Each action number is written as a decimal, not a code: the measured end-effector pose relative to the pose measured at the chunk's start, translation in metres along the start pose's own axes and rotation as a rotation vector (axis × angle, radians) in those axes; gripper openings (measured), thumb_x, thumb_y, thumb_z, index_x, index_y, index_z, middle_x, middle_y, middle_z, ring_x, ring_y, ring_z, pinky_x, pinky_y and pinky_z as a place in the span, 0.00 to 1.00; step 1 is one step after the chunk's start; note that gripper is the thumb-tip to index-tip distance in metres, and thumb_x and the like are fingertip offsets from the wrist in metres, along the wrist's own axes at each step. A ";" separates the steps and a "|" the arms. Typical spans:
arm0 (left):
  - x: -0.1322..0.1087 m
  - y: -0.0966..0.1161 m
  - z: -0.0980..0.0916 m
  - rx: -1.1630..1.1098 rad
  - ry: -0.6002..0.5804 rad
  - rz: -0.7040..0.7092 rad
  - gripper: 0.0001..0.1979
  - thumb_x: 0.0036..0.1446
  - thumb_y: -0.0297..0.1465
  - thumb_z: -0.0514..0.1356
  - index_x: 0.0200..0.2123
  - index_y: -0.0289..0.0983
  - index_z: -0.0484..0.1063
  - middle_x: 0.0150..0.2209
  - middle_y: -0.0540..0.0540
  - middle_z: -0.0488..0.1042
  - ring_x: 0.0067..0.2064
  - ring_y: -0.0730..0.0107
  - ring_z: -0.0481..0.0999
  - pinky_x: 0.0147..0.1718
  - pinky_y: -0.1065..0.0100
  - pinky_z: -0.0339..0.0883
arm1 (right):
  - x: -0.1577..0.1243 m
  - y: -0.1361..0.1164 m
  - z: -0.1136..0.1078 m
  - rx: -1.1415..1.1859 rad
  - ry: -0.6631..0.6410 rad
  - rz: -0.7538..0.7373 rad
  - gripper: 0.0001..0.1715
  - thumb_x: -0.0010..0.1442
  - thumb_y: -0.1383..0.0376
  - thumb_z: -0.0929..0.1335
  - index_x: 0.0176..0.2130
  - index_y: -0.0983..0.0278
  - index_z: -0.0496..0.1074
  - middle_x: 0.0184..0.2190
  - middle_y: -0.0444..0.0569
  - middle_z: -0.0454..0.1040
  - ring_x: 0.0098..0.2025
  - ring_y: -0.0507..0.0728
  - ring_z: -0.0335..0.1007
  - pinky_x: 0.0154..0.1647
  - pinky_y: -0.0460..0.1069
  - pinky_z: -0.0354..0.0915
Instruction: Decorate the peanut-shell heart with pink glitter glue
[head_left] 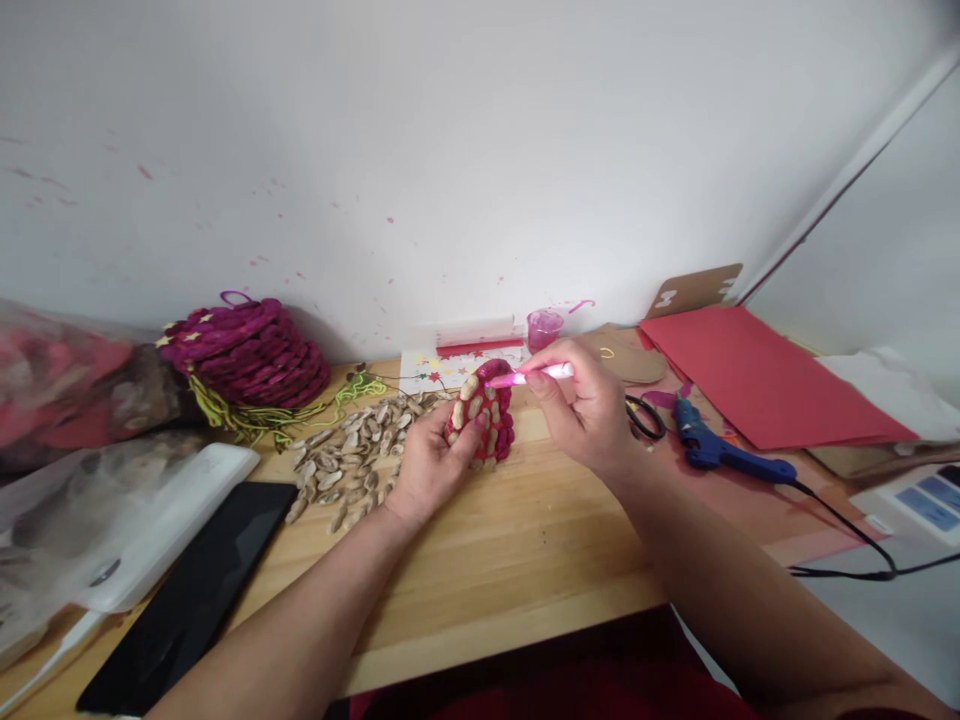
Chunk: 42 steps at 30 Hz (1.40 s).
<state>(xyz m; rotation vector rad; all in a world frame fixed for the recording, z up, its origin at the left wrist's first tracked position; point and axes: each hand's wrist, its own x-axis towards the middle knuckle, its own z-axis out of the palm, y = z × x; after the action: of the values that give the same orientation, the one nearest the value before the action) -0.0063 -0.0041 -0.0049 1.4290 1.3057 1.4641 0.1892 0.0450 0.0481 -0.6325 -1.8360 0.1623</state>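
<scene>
My left hand (439, 450) grips a red craft piece (475, 408) with peanut shells stuck on it, holding it up over the wooden table. Magenta colour covers the shells along its top and right edge, while others are plain tan. In my right hand (581, 405) is a slim white pen-like brush (551, 372), pinched between thumb and fingers. Its magenta front end meets the top of the craft piece; the very tip is too small to make out. Loose peanut shells (352, 460) lie spread to the left of my left hand.
At the left are a stack of magenta shell-covered pieces (247, 355), a black phone (191, 590) and a white device (176, 525). A cup of magenta paint (544, 330) stands behind. Rightward lie scissors (646, 418), a blue glue gun (720, 450) with its cord, and red sheets (765, 375).
</scene>
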 end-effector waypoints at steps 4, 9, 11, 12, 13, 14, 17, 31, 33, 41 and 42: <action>0.000 -0.001 0.000 -0.005 -0.008 0.007 0.10 0.57 0.38 0.70 0.30 0.39 0.79 0.26 0.50 0.73 0.27 0.69 0.66 0.28 0.70 0.63 | 0.001 -0.001 -0.001 -0.012 0.024 0.037 0.06 0.73 0.61 0.67 0.42 0.56 0.74 0.37 0.46 0.81 0.42 0.59 0.76 0.48 0.58 0.69; 0.002 -0.005 -0.002 -0.018 -0.020 0.025 0.11 0.59 0.39 0.70 0.31 0.38 0.80 0.28 0.49 0.76 0.29 0.69 0.69 0.32 0.69 0.67 | 0.003 0.003 -0.004 0.037 0.083 0.125 0.08 0.73 0.60 0.67 0.40 0.57 0.73 0.37 0.46 0.80 0.42 0.58 0.77 0.47 0.56 0.69; 0.002 -0.004 -0.001 -0.037 -0.016 0.007 0.12 0.58 0.41 0.71 0.33 0.38 0.81 0.30 0.49 0.78 0.29 0.69 0.70 0.33 0.69 0.68 | 0.004 0.003 -0.004 0.078 0.099 0.145 0.08 0.73 0.59 0.67 0.40 0.57 0.73 0.38 0.46 0.80 0.42 0.57 0.77 0.46 0.55 0.70; 0.002 -0.004 -0.001 -0.058 -0.017 -0.009 0.13 0.58 0.42 0.71 0.34 0.38 0.81 0.30 0.48 0.79 0.29 0.69 0.71 0.33 0.69 0.69 | 0.004 0.003 -0.004 0.094 0.101 0.150 0.08 0.73 0.59 0.67 0.40 0.57 0.73 0.38 0.46 0.80 0.41 0.57 0.77 0.46 0.55 0.70; 0.002 -0.003 0.000 -0.087 -0.019 -0.027 0.14 0.57 0.43 0.72 0.34 0.38 0.81 0.31 0.48 0.79 0.30 0.69 0.72 0.33 0.69 0.69 | 0.003 0.003 -0.004 0.102 0.097 0.153 0.08 0.73 0.59 0.66 0.40 0.58 0.73 0.38 0.46 0.80 0.41 0.57 0.77 0.46 0.55 0.70; 0.002 -0.002 0.000 -0.121 -0.020 -0.045 0.15 0.57 0.44 0.72 0.35 0.38 0.81 0.32 0.48 0.80 0.30 0.69 0.73 0.33 0.69 0.70 | 0.003 0.003 -0.003 0.102 0.092 0.155 0.09 0.73 0.59 0.66 0.40 0.58 0.73 0.37 0.46 0.80 0.41 0.57 0.77 0.46 0.55 0.70; 0.001 -0.003 0.001 -0.208 -0.018 -0.078 0.18 0.56 0.47 0.73 0.36 0.38 0.80 0.33 0.49 0.81 0.31 0.69 0.75 0.35 0.69 0.72 | 0.003 0.002 -0.003 0.073 0.098 0.154 0.09 0.73 0.59 0.66 0.40 0.58 0.73 0.36 0.46 0.79 0.42 0.58 0.77 0.47 0.56 0.71; 0.002 -0.011 0.000 -0.347 -0.028 -0.136 0.18 0.57 0.46 0.74 0.39 0.38 0.80 0.35 0.48 0.84 0.31 0.70 0.80 0.34 0.70 0.76 | 0.003 -0.004 -0.004 0.101 0.127 0.119 0.06 0.73 0.61 0.67 0.41 0.55 0.73 0.38 0.45 0.81 0.45 0.58 0.78 0.48 0.57 0.71; 0.002 -0.011 0.000 -0.351 -0.056 -0.151 0.18 0.57 0.46 0.74 0.41 0.39 0.80 0.36 0.47 0.84 0.31 0.69 0.80 0.33 0.69 0.76 | 0.003 -0.003 -0.004 0.133 0.115 0.107 0.06 0.73 0.61 0.66 0.42 0.55 0.73 0.39 0.45 0.81 0.45 0.58 0.78 0.49 0.57 0.71; 0.001 -0.011 -0.001 -0.383 -0.071 -0.149 0.18 0.58 0.45 0.74 0.42 0.38 0.81 0.37 0.46 0.85 0.33 0.67 0.82 0.36 0.66 0.78 | 0.001 -0.003 -0.003 0.119 0.122 0.117 0.06 0.74 0.61 0.66 0.43 0.57 0.73 0.38 0.47 0.79 0.46 0.59 0.77 0.46 0.57 0.71; 0.001 -0.011 -0.001 -0.389 -0.073 -0.145 0.18 0.58 0.44 0.74 0.42 0.38 0.81 0.36 0.46 0.85 0.33 0.67 0.82 0.36 0.66 0.78 | 0.001 -0.002 -0.003 0.132 0.122 0.105 0.06 0.73 0.60 0.66 0.43 0.57 0.73 0.38 0.47 0.79 0.45 0.59 0.77 0.46 0.57 0.70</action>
<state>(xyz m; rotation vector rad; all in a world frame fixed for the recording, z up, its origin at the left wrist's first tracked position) -0.0092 -0.0001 -0.0152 1.0996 0.9903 1.4573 0.1911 0.0428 0.0509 -0.6325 -1.6615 0.3054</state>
